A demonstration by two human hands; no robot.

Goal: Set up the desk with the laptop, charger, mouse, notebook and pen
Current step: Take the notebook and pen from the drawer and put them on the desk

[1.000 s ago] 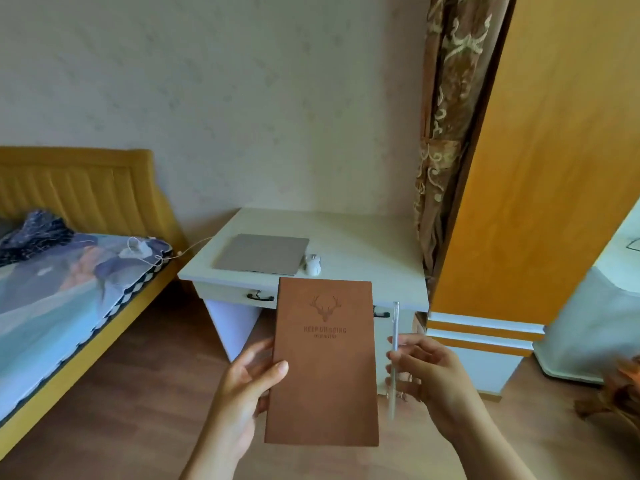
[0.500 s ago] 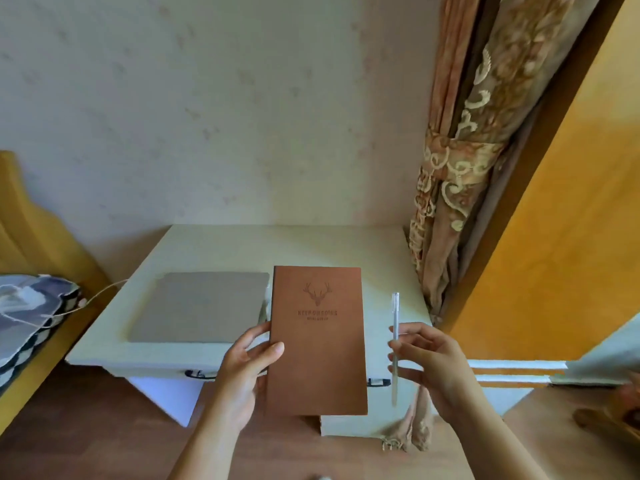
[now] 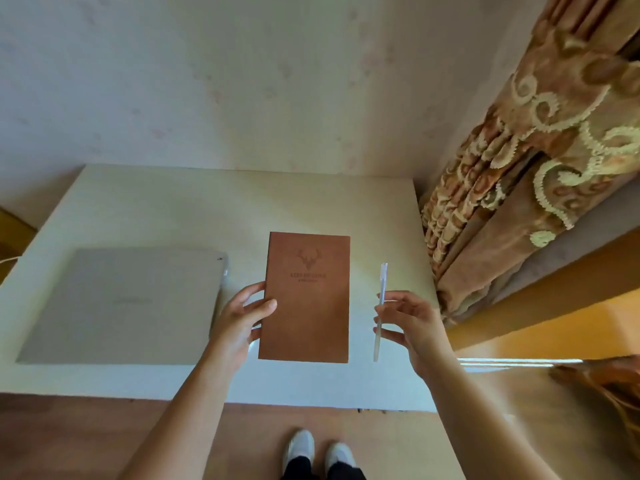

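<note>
A brown notebook (image 3: 306, 299) with a stag emblem is held flat above the white desk (image 3: 242, 202), gripped at its left edge by my left hand (image 3: 240, 323). My right hand (image 3: 410, 323) pinches a slim white pen (image 3: 380, 313), upright in the view, just right of the notebook. A closed grey laptop (image 3: 121, 306) lies on the desk's left half. The mouse is hidden behind my left hand and the notebook. No charger is in view.
A patterned brown curtain (image 3: 519, 185) hangs right of the desk, beside an orange wardrobe panel (image 3: 561, 323). The wall (image 3: 242, 81) backs the desk. My feet in white shoes (image 3: 318, 452) stand on the wooden floor at the desk's front edge.
I have walked up to the desk; it now fills the view and the bed is out of sight. Notebook and pen, still held, now hover over the desk's right half.
</note>
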